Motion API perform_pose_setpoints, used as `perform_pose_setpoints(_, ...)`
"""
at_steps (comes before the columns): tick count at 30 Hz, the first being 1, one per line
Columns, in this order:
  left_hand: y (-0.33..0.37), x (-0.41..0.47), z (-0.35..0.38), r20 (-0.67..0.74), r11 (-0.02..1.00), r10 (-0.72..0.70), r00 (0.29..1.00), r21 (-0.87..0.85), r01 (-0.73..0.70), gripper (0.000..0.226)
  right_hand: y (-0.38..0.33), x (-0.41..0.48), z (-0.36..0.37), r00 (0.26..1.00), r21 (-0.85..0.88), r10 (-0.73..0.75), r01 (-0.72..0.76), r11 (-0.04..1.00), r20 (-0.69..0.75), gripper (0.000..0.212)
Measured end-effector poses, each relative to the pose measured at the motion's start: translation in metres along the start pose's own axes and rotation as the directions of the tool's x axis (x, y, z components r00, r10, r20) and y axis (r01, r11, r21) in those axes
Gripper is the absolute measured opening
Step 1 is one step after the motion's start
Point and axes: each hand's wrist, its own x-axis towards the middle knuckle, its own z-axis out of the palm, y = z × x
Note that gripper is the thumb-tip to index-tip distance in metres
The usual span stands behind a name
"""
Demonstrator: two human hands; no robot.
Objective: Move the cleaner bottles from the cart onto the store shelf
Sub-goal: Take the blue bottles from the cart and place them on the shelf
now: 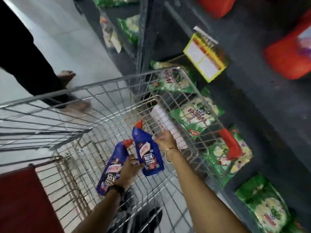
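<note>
**Both hands over the cart, two blue bottles held up**

The left hand (128,172) reaches forward over the wire cart (70,105), forearm stretched out from the lower edge of the view, a dark band at the wrist. Its fingers are closed around the body of a blue cleaner bottle (111,167), which lies slanted with its red cap pointing up and away. The fingertips of this same hand also press the lower side of a second blue bottle (148,153), which stands more upright just to the right, red cap on top, label facing the camera and reading "10X".

The right hand (165,140) is extended further ahead, a thin bangle at its wrist. It sits at the upper right edge of the second bottle, touching or nearly touching it; its fingers are loosely curled and partly spread, and whether they actually grip the bottle cannot be told through the blur.

Both bottles are above the cart's basket, not on the shelf. To the right, the dark store shelf (252,81) carries green packets (198,115) and a yellow price tag (204,56). Another person's bare foot (66,76) stands on the floor beyond the cart
</note>
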Motion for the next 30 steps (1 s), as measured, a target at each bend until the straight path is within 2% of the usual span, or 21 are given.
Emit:
perform_pose_setpoints(3, -0.011, 0.009, 0.01, 0.109, 0.995, -0.015, 0.994, 0.095, 0.005, 0.062, 0.015, 0.01, 0.015, 0.997, -0.145, 0.001, 0.009, 0.989, 0.073, 0.039)
perform_pose_setpoints(6, -0.014, 0.013, 0.02, 0.054, 0.996, 0.006, 0.999, 0.087, -0.011, 0.064, 0.026, 0.017, 0.021, 0.997, -0.171, -0.02, 0.033, 0.985, 0.08, 0.037)
perform_pose_setpoints(10, -0.013, 0.012, 0.018, 0.002, 1.0, -0.013, 1.0, 0.0, 0.013, 0.058, 0.028, 0.026, 0.017, 0.981, -0.251, -0.012, 0.061, 0.966, 0.192, 0.041)
perform_pose_setpoints(14, -0.005, -0.007, 0.014, 0.002, 0.998, 0.062, 0.998, 0.014, -0.062, 0.058, 0.023, 0.013, 0.001, 0.983, -0.093, 0.039, -0.022, 0.995, 0.18, 0.049)
perform_pose_setpoints(17, 0.011, -0.023, 0.008, 0.047, 0.981, 0.172, 0.984, 0.079, -0.175, 0.062, 0.015, -0.006, -0.016, 0.985, -0.015, 0.004, -0.001, 1.0, 0.17, 0.051)
perform_pose_setpoints(21, 0.05, -0.044, -0.001, 0.139, 0.943, 0.307, 0.942, 0.09, -0.32, 0.063, -0.007, -0.04, -0.046, 0.991, 0.125, -0.133, 0.131, 0.983, 0.004, 0.053)
perform_pose_setpoints(25, 0.103, -0.072, -0.008, 0.203, 0.847, 0.487, 0.85, 0.128, -0.516, 0.062, -0.04, -0.09, -0.078, 0.946, 0.313, -0.272, 0.316, 0.896, -0.176, 0.054)
perform_pose_setpoints(27, 0.133, -0.093, -0.007, 0.241, 0.764, 0.584, 0.775, 0.16, -0.625, 0.063, -0.055, -0.121, -0.098, 0.89, 0.322, -0.354, 0.438, 0.84, -0.287, 0.055)
perform_pose_setpoints(30, 0.172, -0.13, 0.003, 0.334, 0.649, 0.67, 0.663, 0.17, -0.742, 0.065, -0.069, -0.169, -0.132, 0.769, 0.272, -0.463, 0.606, 0.748, -0.441, 0.047)
